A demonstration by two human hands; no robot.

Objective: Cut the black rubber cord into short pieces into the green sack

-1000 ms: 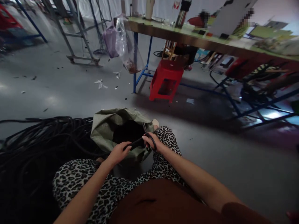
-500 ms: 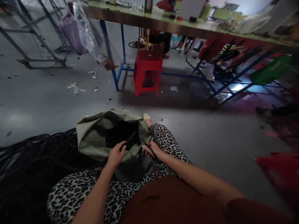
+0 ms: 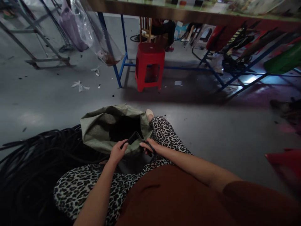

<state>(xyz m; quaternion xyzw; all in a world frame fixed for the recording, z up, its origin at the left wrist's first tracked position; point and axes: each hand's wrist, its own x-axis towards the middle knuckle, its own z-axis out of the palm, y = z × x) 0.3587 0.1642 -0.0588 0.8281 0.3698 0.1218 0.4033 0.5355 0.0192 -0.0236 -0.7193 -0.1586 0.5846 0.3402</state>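
Note:
I sit on the floor with leopard-print trousers, an open olive-green sack [image 3: 101, 130] between my knees. My left hand [image 3: 117, 153] is closed on a length of black hose [image 3: 131, 138] that points up toward the sack's dark mouth. My right hand [image 3: 148, 146] is closed around the black loop handles of scissors [image 3: 150, 147], close to the hose's end. Their blades are hard to make out against the dark sack opening.
A big heap of black hose [image 3: 35, 163] lies on the floor at my left. Ahead stands a red plastic stool [image 3: 150, 66] under a long blue-legged workbench [image 3: 164, 11]. Plastic bags [image 3: 94, 34] hang from its corner. A metal ladder frame [image 3: 35, 59] stands far left; paper scraps dot the grey floor.
The view tilted down and shifted right. My hands stayed at the sack; the hose end swung from lying across toward the scissors to pointing up at the sack mouth.

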